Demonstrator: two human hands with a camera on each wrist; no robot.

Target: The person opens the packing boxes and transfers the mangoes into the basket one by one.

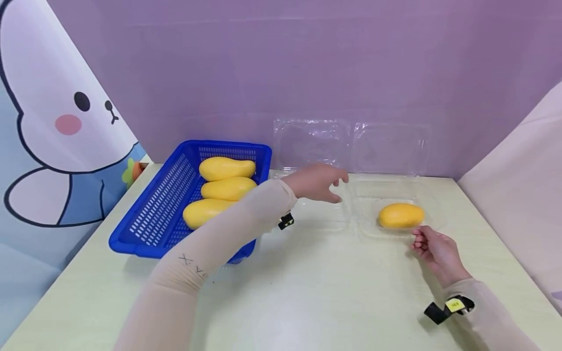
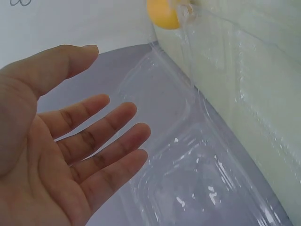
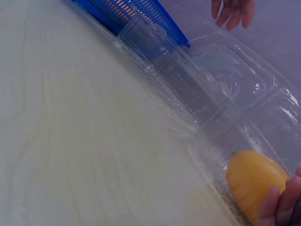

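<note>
Two clear plastic clamshell boxes stand side by side with their lids up against the purple backdrop. In the right box [image 1: 369,229] lies one yellow mango [image 1: 401,215]. My right hand [image 1: 439,256] is at that box's front edge, its fingers curled and pinching the rim close to the mango. Over the left box [image 1: 322,222] reaches my left hand [image 1: 318,183], holding nothing. Its spread fingers [image 2: 113,127] show in the left wrist view, before the raised lids [image 2: 188,188]. Several more mangoes [image 1: 227,168] lie in a blue basket [image 1: 151,251], partly hidden by my left sleeve.
The blue basket stands left of the boxes on the pale wood-grain table [image 1: 307,302]. A purple backdrop [image 1: 307,68] closes off the back. A cartoon-printed cloth [image 1: 48,122] hangs at left and a pale cloth [image 1: 518,185] at right.
</note>
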